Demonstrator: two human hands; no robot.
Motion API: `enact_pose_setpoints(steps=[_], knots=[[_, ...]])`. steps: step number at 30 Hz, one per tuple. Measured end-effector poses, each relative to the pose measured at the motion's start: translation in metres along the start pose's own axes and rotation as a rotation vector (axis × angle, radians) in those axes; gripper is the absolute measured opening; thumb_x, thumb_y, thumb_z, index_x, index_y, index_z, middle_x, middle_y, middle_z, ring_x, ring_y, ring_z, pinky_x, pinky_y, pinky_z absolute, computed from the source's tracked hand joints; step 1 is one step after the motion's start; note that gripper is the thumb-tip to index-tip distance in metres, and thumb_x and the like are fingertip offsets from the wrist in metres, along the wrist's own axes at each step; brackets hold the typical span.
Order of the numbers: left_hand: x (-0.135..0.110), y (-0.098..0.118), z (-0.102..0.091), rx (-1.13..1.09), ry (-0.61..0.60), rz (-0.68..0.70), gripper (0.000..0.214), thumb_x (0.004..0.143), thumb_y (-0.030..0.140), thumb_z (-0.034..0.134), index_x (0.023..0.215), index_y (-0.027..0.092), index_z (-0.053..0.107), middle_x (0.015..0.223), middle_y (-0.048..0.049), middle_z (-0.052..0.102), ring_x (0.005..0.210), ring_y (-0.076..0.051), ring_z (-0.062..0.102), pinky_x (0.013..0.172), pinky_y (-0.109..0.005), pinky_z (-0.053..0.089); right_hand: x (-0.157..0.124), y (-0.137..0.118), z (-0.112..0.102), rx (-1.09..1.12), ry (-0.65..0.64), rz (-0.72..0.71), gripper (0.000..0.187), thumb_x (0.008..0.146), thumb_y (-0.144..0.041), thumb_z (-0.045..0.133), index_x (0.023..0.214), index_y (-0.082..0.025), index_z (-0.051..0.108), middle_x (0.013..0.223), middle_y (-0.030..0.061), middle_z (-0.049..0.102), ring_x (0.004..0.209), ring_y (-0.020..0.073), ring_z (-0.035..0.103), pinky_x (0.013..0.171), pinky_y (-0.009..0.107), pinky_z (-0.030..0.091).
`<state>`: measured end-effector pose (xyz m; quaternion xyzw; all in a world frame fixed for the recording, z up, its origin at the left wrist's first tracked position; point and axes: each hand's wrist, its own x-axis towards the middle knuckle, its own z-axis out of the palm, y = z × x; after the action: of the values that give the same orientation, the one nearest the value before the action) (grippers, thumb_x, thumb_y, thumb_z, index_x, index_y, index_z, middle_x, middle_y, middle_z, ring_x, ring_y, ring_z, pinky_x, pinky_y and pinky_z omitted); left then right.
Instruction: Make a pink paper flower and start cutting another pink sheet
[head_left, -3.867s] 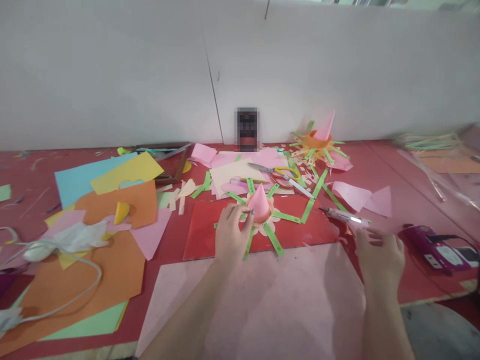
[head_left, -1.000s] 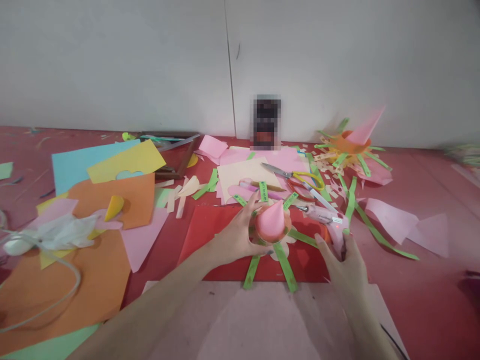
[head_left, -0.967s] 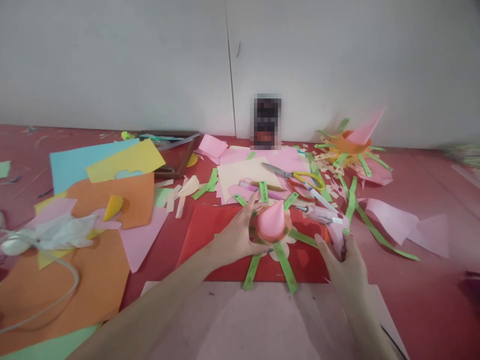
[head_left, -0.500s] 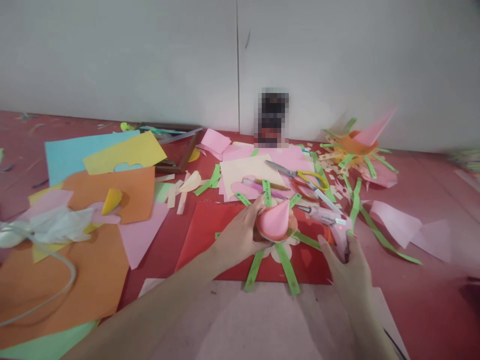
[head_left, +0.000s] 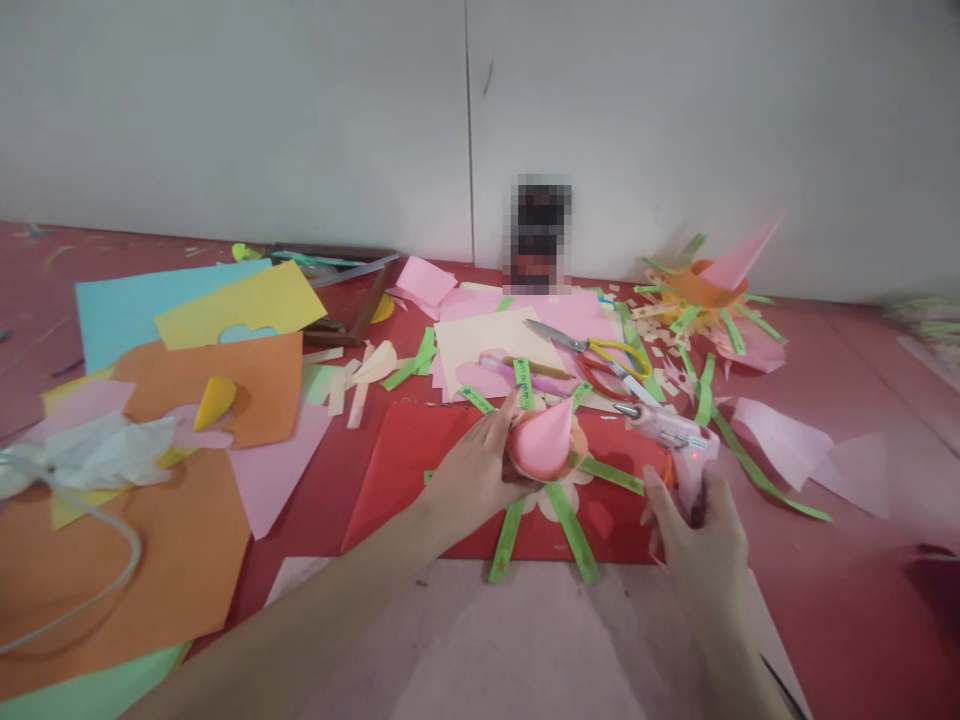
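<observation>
My left hand [head_left: 480,455] is closed around the side of an orange paper cup with a pink paper cone [head_left: 546,440] standing in it. Green paper strips [head_left: 571,530] spread outward from under the cup, over a cream scalloped paper flower [head_left: 556,497]. This paper piece is above a red folder-like sheet [head_left: 405,480]. My right hand [head_left: 701,525] grips the handle of a pale pink glue gun [head_left: 679,437], its red light lit. The nozzle points left, a short gap away from the cup. My left fingers are partly hidden behind the cup.
Yellow-handled scissors [head_left: 592,350] lie on pink and cream sheets behind the cup. A similar finished-looking paper piece [head_left: 712,285] stands back right. Coloured sheets [head_left: 202,550], a white plastic bag [head_left: 112,450] and a cord are at left. A brown tray [head_left: 360,300] sits near the wall.
The glue gun has moved a little right, away from the cup, and its nozzle is farther from the paper. My left hand keeps its hold on the cup. The view has shifted slightly.
</observation>
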<state>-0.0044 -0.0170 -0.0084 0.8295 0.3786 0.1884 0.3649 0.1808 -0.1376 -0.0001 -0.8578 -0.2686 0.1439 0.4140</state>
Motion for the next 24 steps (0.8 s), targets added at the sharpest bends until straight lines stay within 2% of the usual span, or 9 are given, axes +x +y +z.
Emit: enact_pose_setpoints(steps=[2, 4, 9, 15, 20, 24], knots=[[0.000, 0.001, 0.000, 0.004, -0.004, -0.020, 0.095, 0.068, 0.037, 0.066, 0.139, 0.031, 0.004, 0.131, -0.0073, 0.044, 0.117, -0.029, 0.043, 0.089, -0.044, 0.041, -0.001, -0.004, 0.000, 0.067, -0.101, 0.096, 0.043, 0.065, -0.055, 0.059, 0.086, -0.020, 0.048, 0.058, -0.0008, 0.060, 0.039, 0.0141, 0.049, 0.044, 0.028, 0.042], [0.000, 0.000, 0.001, 0.005, -0.001, -0.016, 0.094, 0.068, 0.038, 0.066, 0.139, 0.031, 0.005, 0.131, -0.0070, 0.044, 0.118, -0.028, 0.042, 0.089, -0.043, 0.042, -0.002, -0.007, 0.001, 0.133, -0.149, 0.155, 0.045, 0.063, -0.056, 0.060, 0.087, -0.019, 0.047, 0.061, 0.0009, 0.062, 0.039, 0.0153, 0.052, 0.044, 0.029, 0.043], [-0.002, 0.001, 0.002, -0.015, 0.032, 0.018, 0.096, 0.065, 0.045, 0.067, 0.139, 0.031, 0.007, 0.135, -0.0089, 0.038, 0.122, -0.029, 0.038, 0.093, -0.046, 0.040, -0.002, -0.006, 0.002, 0.235, -0.269, 0.163, 0.045, 0.067, -0.056, 0.059, 0.090, -0.019, 0.046, 0.066, 0.0015, 0.062, 0.043, 0.0169, 0.055, 0.045, 0.030, 0.044], [-0.005, 0.013, 0.001, -0.083, 0.063, -0.037, 0.099, 0.062, 0.050, 0.067, 0.139, 0.032, 0.007, 0.132, -0.0099, 0.039, 0.119, -0.031, 0.040, 0.092, -0.048, 0.042, 0.000, -0.002, 0.002, 0.187, -0.270, 0.159, 0.042, 0.067, -0.057, 0.058, 0.083, -0.020, 0.045, 0.070, 0.0013, 0.060, 0.050, 0.0185, 0.059, 0.046, 0.028, 0.043], [-0.003, 0.017, 0.008, -0.080, 0.111, -0.035, 0.094, 0.064, 0.054, 0.064, 0.138, 0.032, 0.009, 0.140, -0.0096, 0.028, 0.120, -0.032, 0.040, 0.093, -0.048, 0.042, 0.000, -0.001, 0.004, 0.140, -0.266, 0.140, 0.042, 0.066, -0.057, 0.058, 0.082, -0.020, 0.046, 0.065, -0.0012, 0.057, 0.049, 0.0178, 0.058, 0.048, 0.027, 0.042], [-0.002, 0.016, 0.012, -0.114, 0.124, 0.005, 0.097, 0.069, 0.048, 0.063, 0.138, 0.033, -0.004, 0.140, -0.0100, 0.029, 0.123, -0.029, 0.037, 0.096, -0.047, 0.039, -0.001, -0.003, 0.004, 0.101, -0.261, 0.145, 0.045, 0.066, -0.057, 0.058, 0.090, -0.021, 0.047, 0.064, -0.0033, 0.055, 0.048, 0.0176, 0.058, 0.051, 0.029, 0.043]])
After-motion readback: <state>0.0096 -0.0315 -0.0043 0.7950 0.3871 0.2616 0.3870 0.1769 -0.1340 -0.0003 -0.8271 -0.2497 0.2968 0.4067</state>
